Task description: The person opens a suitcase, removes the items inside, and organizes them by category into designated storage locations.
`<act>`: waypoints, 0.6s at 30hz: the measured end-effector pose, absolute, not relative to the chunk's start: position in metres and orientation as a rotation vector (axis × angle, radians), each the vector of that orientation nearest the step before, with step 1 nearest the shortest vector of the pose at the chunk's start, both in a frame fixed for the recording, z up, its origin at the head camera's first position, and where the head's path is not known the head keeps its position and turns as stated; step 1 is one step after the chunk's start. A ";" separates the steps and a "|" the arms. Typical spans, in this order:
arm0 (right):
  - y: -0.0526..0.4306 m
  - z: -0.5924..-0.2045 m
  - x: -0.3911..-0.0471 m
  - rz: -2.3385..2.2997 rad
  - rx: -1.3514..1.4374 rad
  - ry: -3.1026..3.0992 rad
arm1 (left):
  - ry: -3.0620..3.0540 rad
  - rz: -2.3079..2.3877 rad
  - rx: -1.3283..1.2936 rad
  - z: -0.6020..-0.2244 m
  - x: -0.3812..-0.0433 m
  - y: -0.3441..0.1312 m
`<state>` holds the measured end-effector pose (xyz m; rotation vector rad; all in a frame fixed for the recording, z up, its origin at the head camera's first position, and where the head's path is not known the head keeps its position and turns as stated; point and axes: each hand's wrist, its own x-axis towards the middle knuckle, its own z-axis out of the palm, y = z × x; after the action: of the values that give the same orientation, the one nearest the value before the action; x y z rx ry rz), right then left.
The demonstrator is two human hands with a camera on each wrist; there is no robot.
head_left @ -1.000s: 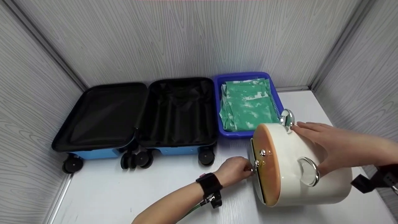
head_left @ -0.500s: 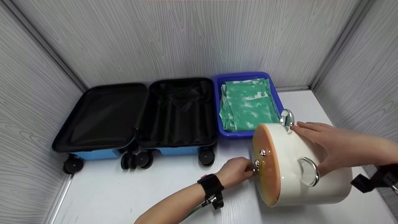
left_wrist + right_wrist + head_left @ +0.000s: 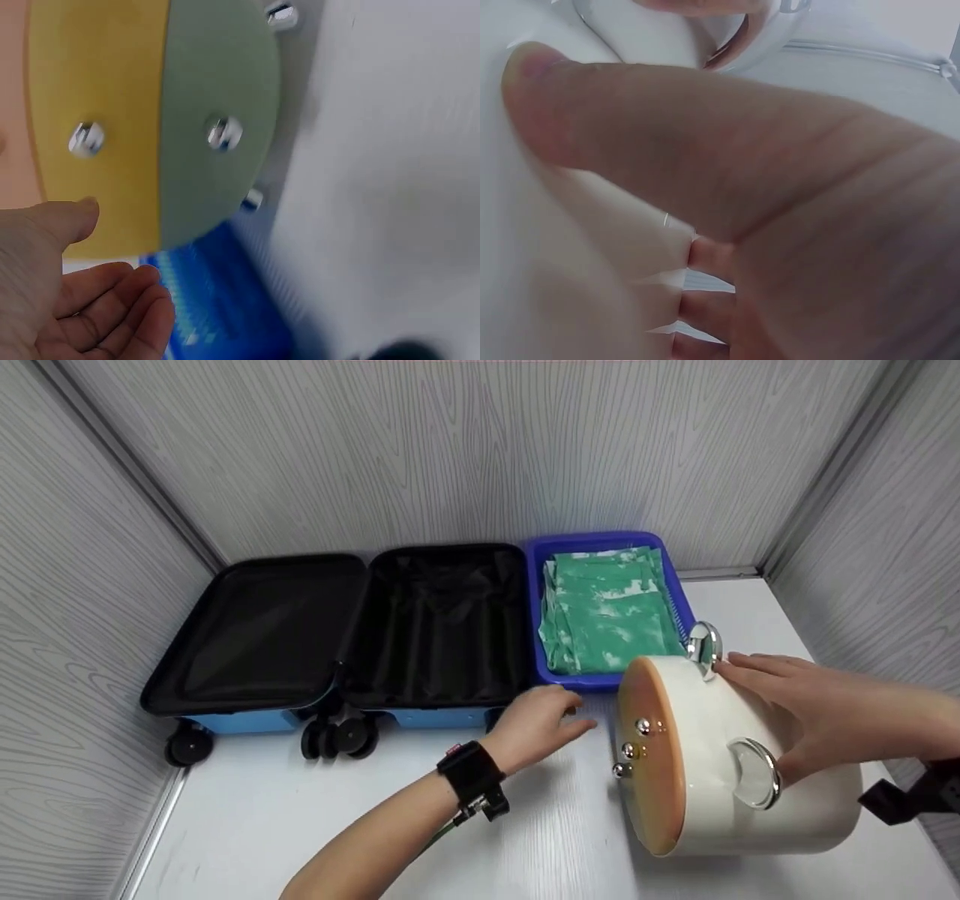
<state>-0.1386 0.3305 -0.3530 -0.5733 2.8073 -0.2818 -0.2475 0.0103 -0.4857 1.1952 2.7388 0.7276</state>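
Observation:
A cream, rounded storage box (image 3: pixel 720 810) with drawers stands at the right of the head view, its front facing left. In the left wrist view that front shows a pink panel, a yellow drawer front (image 3: pixel 105 67) and a green drawer front (image 3: pixel 217 75), with silver knobs; the fronts look flush. Two chrome handles stick out from the box. My right hand (image 3: pixel 817 709) rests over the box behind the handles, fingers spread and thumb against the cream surface (image 3: pixel 577 247). My left hand (image 3: pixel 529 727) hovers left of the knobs, fingers loosely bent, holding nothing.
A blue suitcase with black lining (image 3: pixel 442 634) lies spread flat at the back left, its wheels toward me. Beside it stands a blue plastic basket (image 3: pixel 581 684) holding folded green-and-white cloth (image 3: pixel 611 607). Grey wood-pattern walls (image 3: pixel 450 450) enclose the white tabletop (image 3: pixel 285 817).
The slightly pulled-out drawer went in flush with the front. My left hand then let go of its knob and moved left and away. The right hand stayed on the box.

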 end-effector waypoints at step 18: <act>0.328 -0.326 -0.171 -0.448 -0.360 2.850 | 3.127 0.510 0.740 -0.469 -0.322 -0.122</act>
<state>-0.1708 0.3280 -0.3256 -0.3596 2.8497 -0.4478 -0.3224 -0.1215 -0.4692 0.7400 3.1265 0.5099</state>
